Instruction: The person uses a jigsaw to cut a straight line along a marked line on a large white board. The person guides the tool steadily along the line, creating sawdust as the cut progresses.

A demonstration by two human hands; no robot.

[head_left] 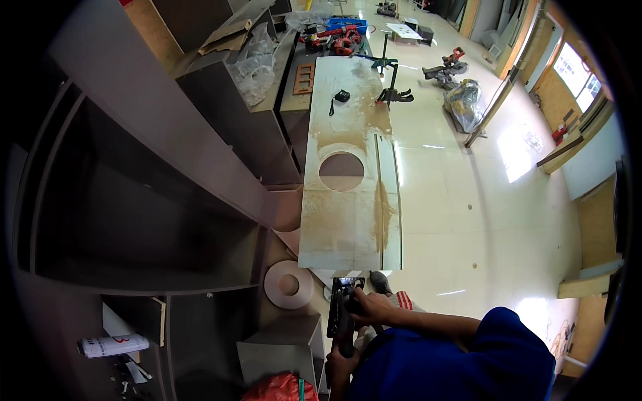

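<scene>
Close to my body I hold a dark jigsaw (344,324), with its flat slotted base plate turned up into view. My left hand (341,367) is closed around its rear handle. My right hand (364,306) grips its front part near the base plate; some fingers are hidden. Just beyond the tool lies a long white panel (334,230) with a round hole (342,171) cut through it. Brown sawdust (328,200) covers much of its surface. On the panel's far part rests a small black tape measure (342,95) with a strap.
Two clamps (396,95) grip the panel's far right edge. Dark cabinets (154,200) stand along the left. Red power tools (344,43) lie beyond the panel. A white roll of edging (289,285) and a grey box (281,347) sit at lower left. A miter saw (447,70) stands on the floor.
</scene>
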